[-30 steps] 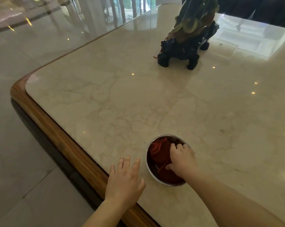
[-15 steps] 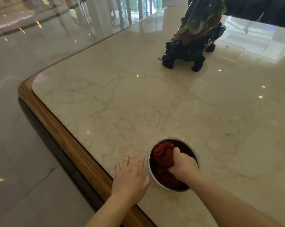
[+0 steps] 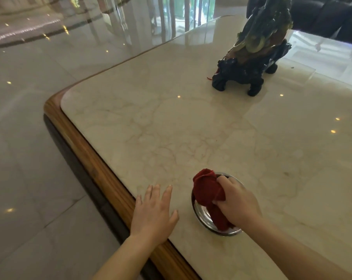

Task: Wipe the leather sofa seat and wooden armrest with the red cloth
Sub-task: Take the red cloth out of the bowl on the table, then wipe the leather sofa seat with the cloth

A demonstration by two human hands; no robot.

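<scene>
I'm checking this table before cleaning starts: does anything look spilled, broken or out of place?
Nothing spilled or broken. The bunched red cloth hangs half out of the round metal bowl, gripped by the right hand. One oddity: a red strand lies on the marble tabletop beside the dark carved sculpture.

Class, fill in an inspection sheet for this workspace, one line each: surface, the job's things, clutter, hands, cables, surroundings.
Surface: glossy marble table top with a wooden edge; lights reflect in it.
Job's things: red cloth bunched, upper part above the rim of the metal bowl, lower end inside it; dark sofa beyond the table's far end.
Clutter: dark carved ornament standing on the far part of the table.
Hands: right hand grips the red cloth; left hand flat, fingers straight, beside the bowl, holding nothing.
Cables: nothing seen.
Surroundings: polished tiled floor to the left.
</scene>
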